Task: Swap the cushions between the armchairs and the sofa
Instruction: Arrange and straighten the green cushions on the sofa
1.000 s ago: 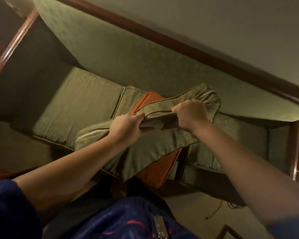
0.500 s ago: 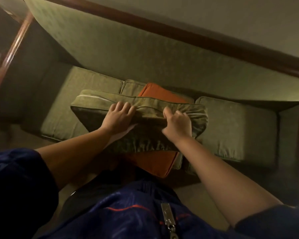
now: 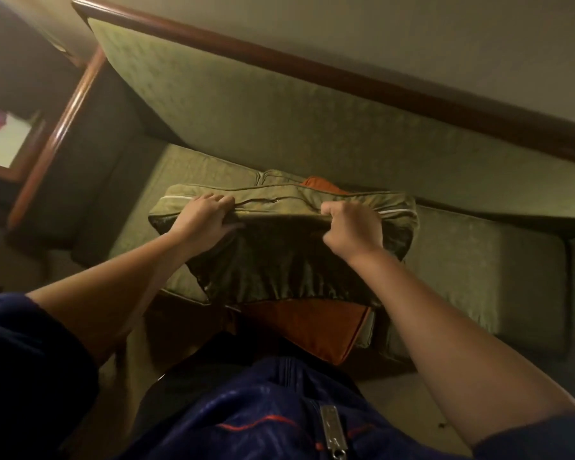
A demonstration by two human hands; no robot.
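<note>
I hold a green cushion [image 3: 279, 260] up on its edge over the middle of the green sofa [image 3: 279, 127]. My left hand [image 3: 203, 217] grips its top edge on the left, and my right hand [image 3: 352, 227] grips the same edge on the right. The zipper side faces up. An orange cushion [image 3: 316, 327] lies under it on the sofa's middle seat; its near corner sticks out over the front edge and its far tip shows behind the green cushion.
Green seat cushions lie on the left seat [image 3: 186, 174] and on the right seat [image 3: 478, 267]. A wooden armrest [image 3: 63, 127] bounds the sofa's left end, and a wooden rail [image 3: 346, 74] tops the backrest. My blue jacket [image 3: 279, 419] fills the bottom.
The green cushion went from folded and crumpled in both hands to spread out and stood on its edge. My hands have moved apart along its top edge.
</note>
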